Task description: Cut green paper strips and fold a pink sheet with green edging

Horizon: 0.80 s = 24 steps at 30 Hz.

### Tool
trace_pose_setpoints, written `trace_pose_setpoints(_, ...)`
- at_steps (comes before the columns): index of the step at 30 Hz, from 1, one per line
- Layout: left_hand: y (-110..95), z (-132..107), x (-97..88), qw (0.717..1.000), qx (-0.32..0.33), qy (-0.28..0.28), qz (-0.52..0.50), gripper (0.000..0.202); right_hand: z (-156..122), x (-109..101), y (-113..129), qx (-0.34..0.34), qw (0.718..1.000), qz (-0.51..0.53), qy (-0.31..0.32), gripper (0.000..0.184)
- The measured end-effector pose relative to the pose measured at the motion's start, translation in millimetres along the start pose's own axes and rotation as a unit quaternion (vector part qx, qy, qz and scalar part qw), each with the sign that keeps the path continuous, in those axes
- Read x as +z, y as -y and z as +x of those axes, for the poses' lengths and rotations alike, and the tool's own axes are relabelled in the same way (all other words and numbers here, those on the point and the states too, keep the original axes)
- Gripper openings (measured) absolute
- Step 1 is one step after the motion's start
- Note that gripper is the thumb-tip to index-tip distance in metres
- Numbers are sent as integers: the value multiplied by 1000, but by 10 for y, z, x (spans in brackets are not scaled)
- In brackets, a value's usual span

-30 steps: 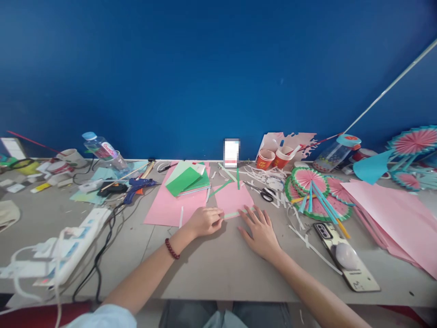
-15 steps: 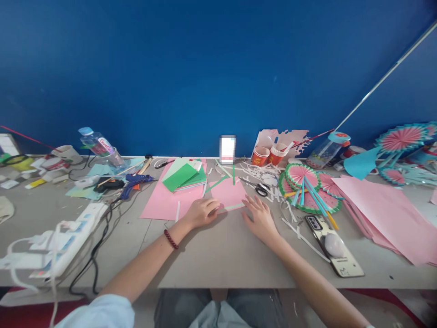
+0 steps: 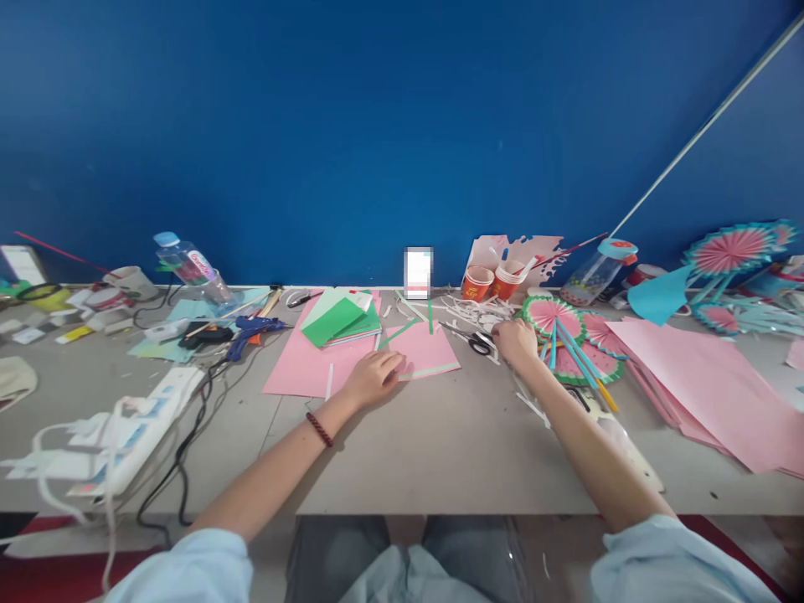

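Note:
A small pink sheet (image 3: 427, 343) with a pale strip along its near edge lies in front of me. My left hand (image 3: 375, 377) rests at its left side, palm down, fingers loosely bent and nothing visible in them. To the right, my right hand (image 3: 515, 342) is over loose white paper strips, its fingers bent down and drawn together; their tips are mostly hidden, so what they pinch, if anything, cannot be made out. Just left of that hand lie black-handled scissors (image 3: 481, 343). Beside its right edge are watermelon-patterned paper fans (image 3: 554, 318). Green strips (image 3: 430, 316) lie across the pink sheet's far edge.
Green card pieces (image 3: 332, 322) lie on a larger pink sheet (image 3: 289, 373). Left are a blue glue gun (image 3: 255, 333) and a power strip (image 3: 147, 427). Red paper cups (image 3: 478, 283) stand behind; a phone (image 3: 634, 452) lies under my right forearm, with pink sheets (image 3: 709, 385) further right.
My right hand has left the small pink sheet's right side and moved right and away from me, to the white strips by the scissors. My left hand has stayed nearly in place.

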<state>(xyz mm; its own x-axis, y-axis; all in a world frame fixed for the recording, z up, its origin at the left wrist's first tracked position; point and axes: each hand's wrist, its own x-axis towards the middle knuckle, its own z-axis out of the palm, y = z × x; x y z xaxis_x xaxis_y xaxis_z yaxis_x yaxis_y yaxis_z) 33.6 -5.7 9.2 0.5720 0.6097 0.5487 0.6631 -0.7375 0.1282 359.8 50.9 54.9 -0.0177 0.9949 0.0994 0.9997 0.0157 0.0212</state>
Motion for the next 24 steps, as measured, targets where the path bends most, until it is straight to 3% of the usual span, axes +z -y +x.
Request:
trace_pose_setpoints(4,-19,-3,3,995,71,28,70,29,-9,41,-48,33,987,117,-108,26)
trace_pose_setpoints(7,-45,-6,-10,981,131,78,116,34,11,1,-170,39,952,263,-148,20)
trace_pose_setpoints(10,-50,-8,-19,974,157,104,127,36,34,-101,-301,80,887,436,-130,16)
trace_pose_setpoints(13,-43,-5,-10,975,157,91,133,34,6,-239,-326,102,783,600,-124,20)
trace_pose_setpoints(15,-49,2,5,973,162,82,139,33,-70,-331,-237,70,721,674,-143,22)
trace_pose_setpoints(17,-67,16,16,971,172,86,143,31,-209,-412,-61,32,698,693,-178,23)
trace_pose_setpoints(19,-94,40,6,970,178,97,137,29,-401,-476,177,10,693,695,-192,21)
trace_pose_setpoints(22,-150,98,-78,979,156,87,97,28,-707,-535,554,-35,629,773,-78,21)
trace_pose_setpoints(24,-212,140,-170,994,99,31,40,25,-856,-542,759,-51,575,817,2,20)
